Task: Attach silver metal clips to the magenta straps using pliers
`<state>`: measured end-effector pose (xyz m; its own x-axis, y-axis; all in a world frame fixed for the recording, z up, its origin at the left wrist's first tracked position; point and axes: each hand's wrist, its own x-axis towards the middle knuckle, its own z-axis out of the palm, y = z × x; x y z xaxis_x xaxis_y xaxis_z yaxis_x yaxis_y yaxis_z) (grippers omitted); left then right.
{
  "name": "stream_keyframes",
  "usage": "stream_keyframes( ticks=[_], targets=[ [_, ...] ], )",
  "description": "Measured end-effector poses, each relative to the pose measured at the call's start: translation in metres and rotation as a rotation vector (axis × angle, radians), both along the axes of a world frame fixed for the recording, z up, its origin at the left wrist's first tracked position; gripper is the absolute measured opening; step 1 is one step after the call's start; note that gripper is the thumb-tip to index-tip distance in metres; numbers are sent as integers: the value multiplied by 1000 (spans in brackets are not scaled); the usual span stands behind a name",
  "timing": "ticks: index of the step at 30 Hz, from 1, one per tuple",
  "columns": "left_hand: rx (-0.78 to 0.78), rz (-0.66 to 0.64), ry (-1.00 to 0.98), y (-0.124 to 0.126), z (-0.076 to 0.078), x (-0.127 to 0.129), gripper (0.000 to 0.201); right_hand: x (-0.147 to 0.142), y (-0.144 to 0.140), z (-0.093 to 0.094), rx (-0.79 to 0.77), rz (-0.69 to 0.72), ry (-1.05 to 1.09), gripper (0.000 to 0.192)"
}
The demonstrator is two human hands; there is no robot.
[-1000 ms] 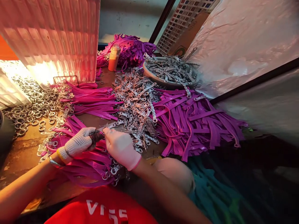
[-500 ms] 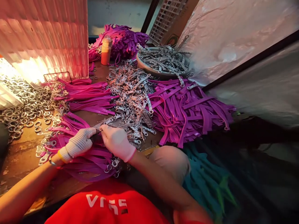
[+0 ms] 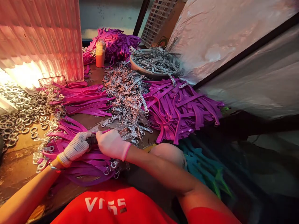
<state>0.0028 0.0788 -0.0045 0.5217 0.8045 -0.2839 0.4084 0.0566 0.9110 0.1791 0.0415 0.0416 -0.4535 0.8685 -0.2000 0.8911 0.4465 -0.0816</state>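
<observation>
Fingertips (image 3: 100, 138) of my white-gloved right hand (image 3: 112, 145) seem to pinch a flat magenta strap (image 3: 106, 131) towards the worn brown table's (image 3: 14, 172) near edge, presumably braced by my dotted-gloved left hand (image 3: 76, 147), its own hold hidden.

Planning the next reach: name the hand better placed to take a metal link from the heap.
Probably the right hand: it is nearer the metal links, while the left hand is above purple straps.
</observation>
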Motion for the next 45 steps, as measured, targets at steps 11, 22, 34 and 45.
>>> stream_keyframes(
  ticks=[11, 22, 34, 45],
  targets=[
    [-78, 39, -55, 3, 15, -4, 14, 8, 2, 13, -28, -5, 28, 33],
    [-812, 478, -562, -3, 34, -9, 28, 182, 128, 10, 404, -873, 144, 39],
    [-546, 294, -460, -21, 19, 5, 26, 173, 105, 0, 492, -821, 452, 30],
    [-472, 236, -378, -33, 33, 7, 36, 34, -9, -2, -49, -154, 826, 26]
  ],
)
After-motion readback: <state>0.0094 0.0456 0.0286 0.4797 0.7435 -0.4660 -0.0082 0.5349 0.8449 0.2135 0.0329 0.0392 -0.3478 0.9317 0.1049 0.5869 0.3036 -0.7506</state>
